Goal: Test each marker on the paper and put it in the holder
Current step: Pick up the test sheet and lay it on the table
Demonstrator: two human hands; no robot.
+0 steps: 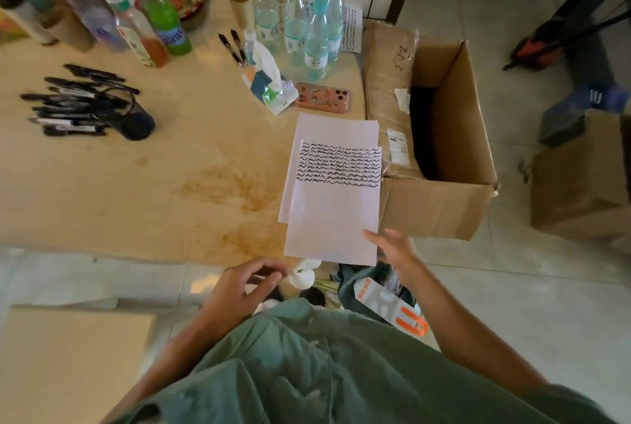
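we judge the markers [73, 104], heaped by the tipped-over holder [131, 116] far left of the paper [336, 219] on the desk [170, 167], light, stiff and slick, best pinched mid-barrel; left hand [239, 290] fingers curl empty, right hand [397, 249] fingers spread at the paper's corner.

Your worktop [143, 184] looks like smooth, pale stone or laminate with a soft sheen, mottled by brownish stains toward its near edge. At its right edge the paper [333, 219] is matt white, the upper half of the top sheet covered with black ink squiggles. The markers [68, 106] near the left edge have glossy black plastic barrels, and the holder [135, 116] lying among them looks dark and matt. The water bottles [300, 24] at the far edge are clear, shiny plastic. Beside the worktop, the open box [440, 164] is rough brown cardboard. Your shirt [324, 372] is matt green cloth.
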